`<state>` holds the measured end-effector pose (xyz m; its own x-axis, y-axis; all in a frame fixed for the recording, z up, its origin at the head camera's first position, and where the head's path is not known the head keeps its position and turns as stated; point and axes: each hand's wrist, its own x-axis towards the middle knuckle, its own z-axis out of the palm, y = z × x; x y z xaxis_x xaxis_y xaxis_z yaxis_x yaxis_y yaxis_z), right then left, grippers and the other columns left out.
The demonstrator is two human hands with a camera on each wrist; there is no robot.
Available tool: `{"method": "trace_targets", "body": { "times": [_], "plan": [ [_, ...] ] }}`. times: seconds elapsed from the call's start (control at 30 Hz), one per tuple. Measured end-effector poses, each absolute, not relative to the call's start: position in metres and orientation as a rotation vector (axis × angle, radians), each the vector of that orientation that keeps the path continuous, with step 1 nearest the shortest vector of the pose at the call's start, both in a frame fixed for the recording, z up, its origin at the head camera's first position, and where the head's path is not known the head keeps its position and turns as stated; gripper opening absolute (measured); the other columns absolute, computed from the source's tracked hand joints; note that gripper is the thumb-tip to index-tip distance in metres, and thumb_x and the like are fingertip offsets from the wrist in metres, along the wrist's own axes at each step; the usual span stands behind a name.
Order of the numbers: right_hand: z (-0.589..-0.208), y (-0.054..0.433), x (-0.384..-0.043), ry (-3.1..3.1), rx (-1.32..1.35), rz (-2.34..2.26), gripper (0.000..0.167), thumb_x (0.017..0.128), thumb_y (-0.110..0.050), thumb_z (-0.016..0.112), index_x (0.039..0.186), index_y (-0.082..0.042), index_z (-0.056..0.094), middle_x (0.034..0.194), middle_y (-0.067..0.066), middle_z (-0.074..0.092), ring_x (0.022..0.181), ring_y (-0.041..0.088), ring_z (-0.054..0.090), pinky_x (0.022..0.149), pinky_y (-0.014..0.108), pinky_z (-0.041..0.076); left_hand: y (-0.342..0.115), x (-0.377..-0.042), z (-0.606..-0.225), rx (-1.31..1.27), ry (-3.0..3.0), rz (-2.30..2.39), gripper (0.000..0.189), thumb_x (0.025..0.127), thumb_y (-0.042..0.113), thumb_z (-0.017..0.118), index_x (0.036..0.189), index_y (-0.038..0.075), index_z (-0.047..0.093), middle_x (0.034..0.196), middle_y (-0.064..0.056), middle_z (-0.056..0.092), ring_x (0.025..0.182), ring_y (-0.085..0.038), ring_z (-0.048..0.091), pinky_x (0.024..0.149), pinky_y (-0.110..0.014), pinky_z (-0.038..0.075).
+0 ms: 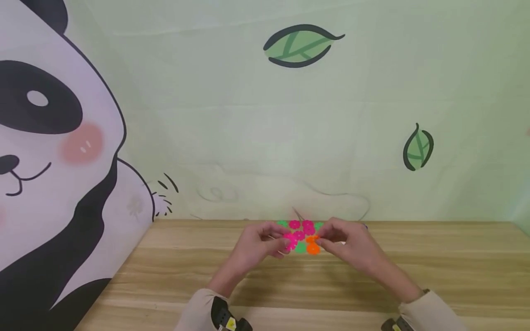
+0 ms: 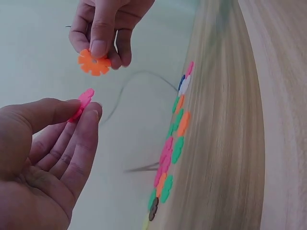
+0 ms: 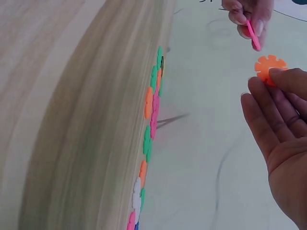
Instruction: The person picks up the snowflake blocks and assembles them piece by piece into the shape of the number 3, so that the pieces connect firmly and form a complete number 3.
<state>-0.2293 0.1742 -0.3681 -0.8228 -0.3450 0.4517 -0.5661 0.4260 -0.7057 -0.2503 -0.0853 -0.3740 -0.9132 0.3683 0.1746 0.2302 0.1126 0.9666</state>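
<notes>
My left hand (image 1: pixel 253 246) pinches a pink snowflake disc (image 2: pixel 85 103), notched round its rim, between thumb and fingers. Opposite it, my right hand (image 1: pixel 356 242) holds an orange snowflake disc (image 3: pixel 268 66) by its edge, between thumb and fingertips. The two discs are raised above the table, facing each other with a gap between them. Behind the hands lie more snowflake discs: pink (image 2: pixel 165 155), green (image 2: pixel 178 149), orange (image 2: pixel 183 123), white (image 3: pixel 136 191) and brown (image 2: pixel 153 209). In the head view the hands partly cover that row.
The wooden tabletop (image 1: pixel 186 266) runs back to a pale green cloth backdrop (image 1: pixel 232 138), printed with a panda (image 1: pixel 95 193) and leaves. The loose discs lie in a row along the table's far edge, near the cloth.
</notes>
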Motion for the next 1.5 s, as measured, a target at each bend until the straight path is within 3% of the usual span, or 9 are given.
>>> {"method": "trace_targets", "body": {
  "times": [0.37,0.77,1.5],
  "plan": [
    [-0.367,0.171,-0.224,-2.318,0.857,1.312,0.022,0.088,0.007,0.083,0.096,-0.012,0.075,0.09,-0.005,0.076,0.082,0.013,0.074,0.076,0.033,0.065,-0.088,-0.246,-0.365,0.637,2.258,1.956,0.022,0.095,-0.002,0.073,0.116,-0.007,0.074,0.101,-0.014,0.076,0.084,-0.028,0.076,0.077,-0.039,0.066],
    [-0.374,0.164,-0.224,-2.156,0.943,1.233,0.027,0.082,0.013,0.085,0.096,-0.009,0.075,0.089,-0.002,0.076,0.079,0.011,0.074,0.076,0.024,0.063,-0.084,-0.241,-0.367,0.586,2.162,2.012,0.026,0.094,-0.001,0.075,0.119,-0.007,0.073,0.099,-0.012,0.076,0.089,-0.036,0.076,0.082,-0.041,0.066],
    [-0.376,0.156,-0.218,-2.112,0.93,1.304,0.031,0.079,0.016,0.086,0.093,-0.011,0.077,0.093,-0.004,0.075,0.083,0.012,0.074,0.079,0.027,0.064,-0.081,-0.237,-0.367,0.429,2.049,2.079,0.024,0.094,0.003,0.079,0.116,-0.006,0.075,0.097,-0.01,0.077,0.08,-0.019,0.075,0.087,-0.041,0.064]
  ]
}}
